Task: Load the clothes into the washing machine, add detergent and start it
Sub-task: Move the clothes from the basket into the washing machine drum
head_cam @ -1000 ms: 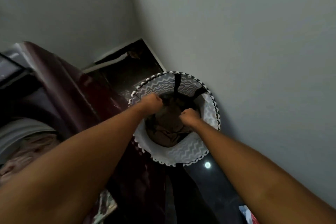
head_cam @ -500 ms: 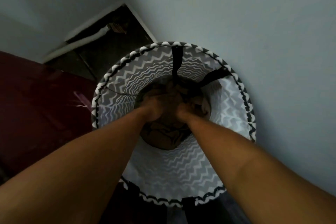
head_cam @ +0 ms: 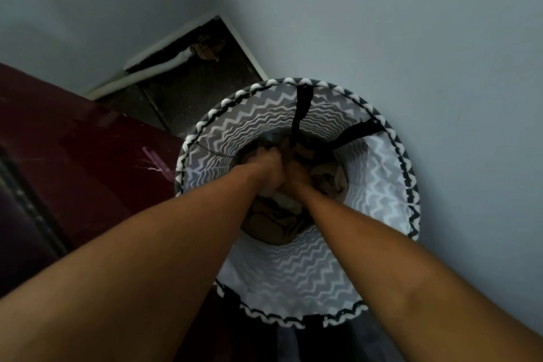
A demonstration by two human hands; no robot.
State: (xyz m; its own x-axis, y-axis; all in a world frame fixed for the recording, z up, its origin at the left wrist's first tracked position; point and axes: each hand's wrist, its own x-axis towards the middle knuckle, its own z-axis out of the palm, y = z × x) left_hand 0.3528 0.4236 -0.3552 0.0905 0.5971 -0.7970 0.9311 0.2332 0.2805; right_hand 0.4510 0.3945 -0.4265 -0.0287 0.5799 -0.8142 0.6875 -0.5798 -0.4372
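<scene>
A round laundry basket with a grey-and-white zigzag lining and black straps stands against the wall. Brown clothes lie bunched at its bottom. Both my arms reach deep into it. My left hand and my right hand sit side by side, fingers curled into the clothes. The fingertips are hidden in the fabric. The dark red washing machine stands directly left of the basket; only its side and top edge show.
A grey wall runs behind and to the right of the basket. A white pipe lies on the dark tiled floor in the corner behind the machine. The basket nearly touches both the machine and the wall.
My head has moved over the basket, and the machine's drum has left the view. Both hands have sunk from the rim level down into the clothes and come together.
</scene>
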